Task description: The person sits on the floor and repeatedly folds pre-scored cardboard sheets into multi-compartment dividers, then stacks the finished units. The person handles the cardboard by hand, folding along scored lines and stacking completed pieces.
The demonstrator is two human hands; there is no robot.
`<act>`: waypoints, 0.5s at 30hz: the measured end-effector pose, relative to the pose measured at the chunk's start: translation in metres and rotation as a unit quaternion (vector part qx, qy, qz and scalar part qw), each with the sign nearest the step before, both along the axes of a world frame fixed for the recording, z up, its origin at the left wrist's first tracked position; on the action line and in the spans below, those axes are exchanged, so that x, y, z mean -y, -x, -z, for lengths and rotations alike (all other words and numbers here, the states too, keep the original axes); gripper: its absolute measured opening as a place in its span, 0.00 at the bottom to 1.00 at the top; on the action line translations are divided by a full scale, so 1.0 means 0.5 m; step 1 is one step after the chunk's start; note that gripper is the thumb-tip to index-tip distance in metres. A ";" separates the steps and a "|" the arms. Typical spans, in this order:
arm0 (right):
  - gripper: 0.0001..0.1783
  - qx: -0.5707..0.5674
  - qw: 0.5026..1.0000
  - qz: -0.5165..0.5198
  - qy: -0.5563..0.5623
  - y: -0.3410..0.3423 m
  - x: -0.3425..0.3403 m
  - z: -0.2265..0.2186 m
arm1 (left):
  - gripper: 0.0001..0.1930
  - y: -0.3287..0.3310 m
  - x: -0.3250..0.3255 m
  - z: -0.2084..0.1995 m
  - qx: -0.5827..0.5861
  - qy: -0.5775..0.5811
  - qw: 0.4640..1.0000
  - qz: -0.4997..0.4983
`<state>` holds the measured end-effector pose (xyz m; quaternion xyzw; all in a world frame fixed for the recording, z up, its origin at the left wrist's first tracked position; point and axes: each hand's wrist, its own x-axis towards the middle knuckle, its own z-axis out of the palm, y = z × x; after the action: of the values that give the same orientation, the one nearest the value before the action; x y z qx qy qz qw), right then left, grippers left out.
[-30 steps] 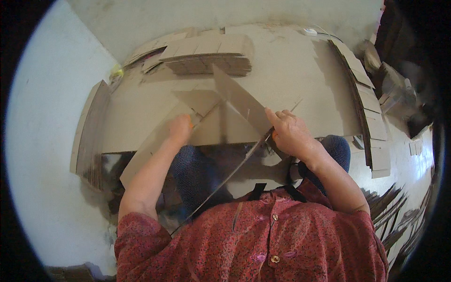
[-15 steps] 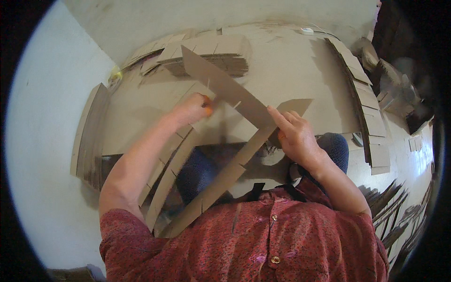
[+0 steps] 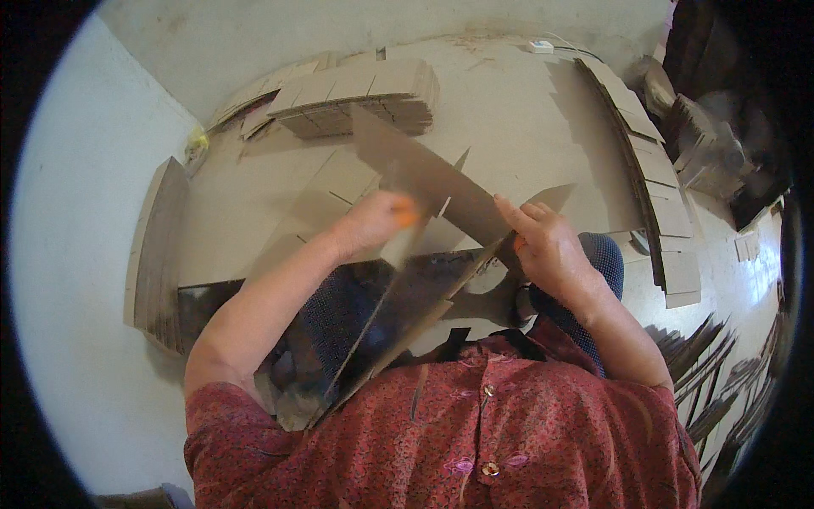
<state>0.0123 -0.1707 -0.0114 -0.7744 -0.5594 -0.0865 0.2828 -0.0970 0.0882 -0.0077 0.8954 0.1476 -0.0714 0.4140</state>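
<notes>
My right hand (image 3: pixel 551 254) is closed around a brown slotted cardboard strip (image 3: pixel 428 174), its index finger stretched along the strip, which slants to the upper left. A second cardboard strip (image 3: pixel 424 321) runs from beneath this hand toward the lower left, against my shirt. My left hand (image 3: pixel 373 225), smeared a little by motion, pinches a third cardboard strip (image 3: pixel 376 314), seen nearly edge-on beside a slot of the slanting one. Orange coverings show on fingers of both hands. Behind my left hand, more slotted cardboard (image 3: pixel 326 191) lies on the work surface.
A thick stack of slotted cardboard (image 3: pixel 356 85) lies at the back, another stack (image 3: pixel 157 254) leans at the left wall. Overlapping cardboard pieces (image 3: pixel 661 195) line the right side. A white plug box (image 3: pixel 539 47) with a cable sits far back; more cardboard (image 3: pixel 704 365) stands lower right.
My left hand has moved right and slightly down, toward the slanting strip's slot. The left strip has swung right with it and turned edge-on. My right hand keeps its hold, shifted slightly.
</notes>
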 end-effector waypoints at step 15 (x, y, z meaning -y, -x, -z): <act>0.28 -0.020 0.995 0.013 0.099 -0.027 -0.011 0.025 | 0.31 0.070 -0.187 0.214 0.092 -0.275 0.946 -0.145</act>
<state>0.0255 -0.1654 -0.0241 -0.8074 -0.5491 -0.0194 0.2148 -0.1317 0.1818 -0.1147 0.9459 0.2514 0.1157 0.1694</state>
